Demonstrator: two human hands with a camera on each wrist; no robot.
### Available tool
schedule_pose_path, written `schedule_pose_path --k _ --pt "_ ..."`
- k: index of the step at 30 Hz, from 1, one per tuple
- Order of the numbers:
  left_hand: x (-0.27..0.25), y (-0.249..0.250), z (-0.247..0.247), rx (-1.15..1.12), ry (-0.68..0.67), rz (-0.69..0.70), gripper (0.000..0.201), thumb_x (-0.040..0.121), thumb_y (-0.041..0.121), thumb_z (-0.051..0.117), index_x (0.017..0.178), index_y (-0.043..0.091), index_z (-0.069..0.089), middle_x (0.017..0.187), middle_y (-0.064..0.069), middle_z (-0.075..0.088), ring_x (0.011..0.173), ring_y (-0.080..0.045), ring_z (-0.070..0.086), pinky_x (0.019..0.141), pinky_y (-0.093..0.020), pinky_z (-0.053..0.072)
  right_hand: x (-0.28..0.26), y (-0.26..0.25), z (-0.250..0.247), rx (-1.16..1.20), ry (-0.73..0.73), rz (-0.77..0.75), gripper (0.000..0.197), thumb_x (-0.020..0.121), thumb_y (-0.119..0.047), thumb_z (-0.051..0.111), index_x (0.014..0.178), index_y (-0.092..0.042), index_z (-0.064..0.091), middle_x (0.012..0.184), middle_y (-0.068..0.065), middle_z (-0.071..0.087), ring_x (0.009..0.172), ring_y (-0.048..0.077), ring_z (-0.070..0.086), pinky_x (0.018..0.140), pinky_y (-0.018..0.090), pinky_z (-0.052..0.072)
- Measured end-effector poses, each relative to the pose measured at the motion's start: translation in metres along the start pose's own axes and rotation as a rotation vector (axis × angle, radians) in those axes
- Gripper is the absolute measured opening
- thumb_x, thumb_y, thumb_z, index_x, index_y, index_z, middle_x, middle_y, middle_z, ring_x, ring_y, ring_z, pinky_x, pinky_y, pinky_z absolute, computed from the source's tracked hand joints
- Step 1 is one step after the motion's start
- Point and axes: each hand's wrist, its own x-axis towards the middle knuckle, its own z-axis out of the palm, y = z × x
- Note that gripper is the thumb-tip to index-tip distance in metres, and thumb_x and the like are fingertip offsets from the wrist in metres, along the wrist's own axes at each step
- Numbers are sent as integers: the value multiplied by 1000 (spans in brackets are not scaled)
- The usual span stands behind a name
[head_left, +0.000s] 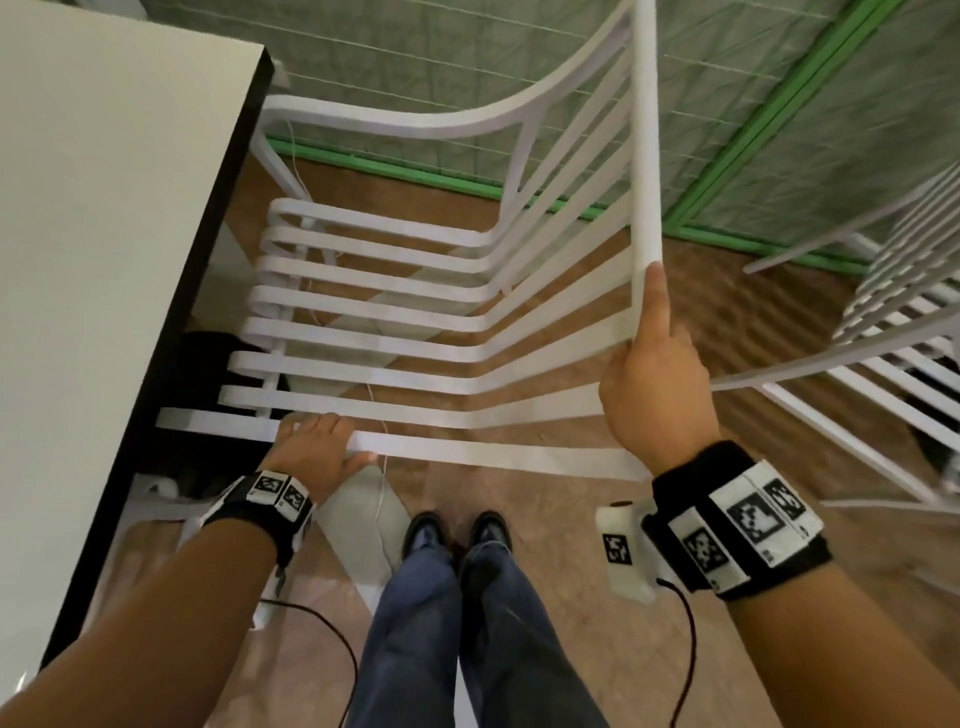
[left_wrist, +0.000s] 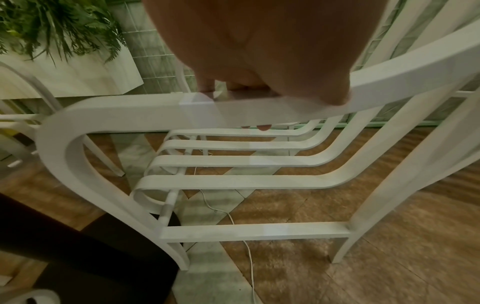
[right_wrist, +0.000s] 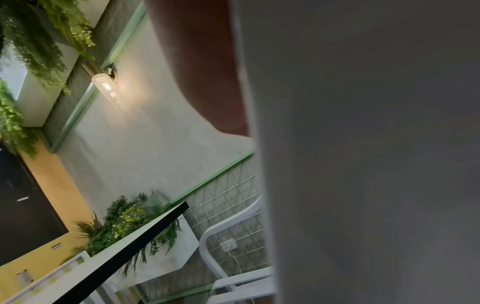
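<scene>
A white slatted chair (head_left: 363, 340) stands on the floor in front of me, its seat facing the table on the left. My left hand (head_left: 317, 447) grips the chair's near armrest (left_wrist: 130, 109); the fingers (left_wrist: 207, 86) curl over it, and a fingertip shows under the rail. My right hand (head_left: 654, 374) holds the near end of the backrest's top rail (head_left: 644, 156), thumb lying along the rail and the other fingers hidden behind it. In the right wrist view that rail (right_wrist: 363, 144) fills the right half, next to my right hand (right_wrist: 202, 72).
A white table with a black edge (head_left: 104, 208) stands close on the left, touching or nearly touching the chair's front. A second white slatted chair (head_left: 883, 332) is at the right. A green-framed wall panel (head_left: 467, 78) lies behind. A thin white cable (head_left: 384, 499) crosses the floor by my shoes (head_left: 457, 535).
</scene>
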Motion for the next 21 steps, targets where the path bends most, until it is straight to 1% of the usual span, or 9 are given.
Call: schedule_pose_path --k 2,5,7,9,11,14,17,19,21 --pt "-4 4 -2 -13 -4 -1 62 90 64 29 135 22 36 143 -5 43 132 -25 37 113 -49 16 2 4 0 40 -3 -6 80 90 -4 45 151 -21 -5 111 29 52 71 33 49 64 39 42" --pt "-13 5 1 -50 -34 -33 67 86 69 33 134 22 38 143 -5 43 132 -26 37 111 -49 18 -12 5 2 113 -1 -7 78 90 -5 45 150 -26 -1 108 28 55 77 39 55 66 42 46" --pt "-20 2 10 -75 -77 -41 65 85 69 35 131 24 39 141 -4 44 130 -25 38 110 -50 20 -26 3 6 129 -2 -13 77 91 -5 45 149 -29 1 106 26 55 74 37 54 62 41 46" --pt "-27 -4 19 -91 -97 -45 61 84 69 36 128 26 40 137 -3 46 127 -25 39 109 -51 23 -35 0 10 138 -2 -32 77 91 -5 45 149 -29 1 102 25 56 68 34 52 58 39 43" --pt "-29 -11 24 -104 -72 -53 58 84 69 38 124 27 42 133 -3 48 124 -25 41 108 -51 26 -33 -5 13 148 -19 -39 78 90 -4 45 149 -30 0 100 25 55 66 34 52 57 38 41" --pt "-26 -15 23 -106 -30 -66 59 83 69 38 123 26 45 132 -5 49 122 -26 42 107 -52 27 -22 -10 14 145 -24 -69 79 89 -5 44 149 -31 -1 100 26 54 68 40 53 57 43 44" --pt "-23 -9 20 -100 -27 -84 61 84 68 38 124 23 44 133 -7 47 124 -27 39 107 -51 24 -17 -8 13 165 -26 -59 78 90 -6 44 148 -35 0 100 25 54 70 41 54 60 48 48" --pt "-26 -5 21 -111 -17 -95 61 84 68 38 124 23 43 133 -7 46 125 -27 38 109 -51 20 -21 -7 14 177 -26 -51 77 90 -6 43 148 -36 0 98 24 55 68 39 53 57 44 45" --pt "-34 -4 25 -112 0 -113 62 82 71 37 125 26 40 134 -6 43 129 -28 35 112 -59 9 -31 -6 13 179 -25 -35 76 91 -6 42 148 -34 1 99 23 55 66 35 51 55 39 40"
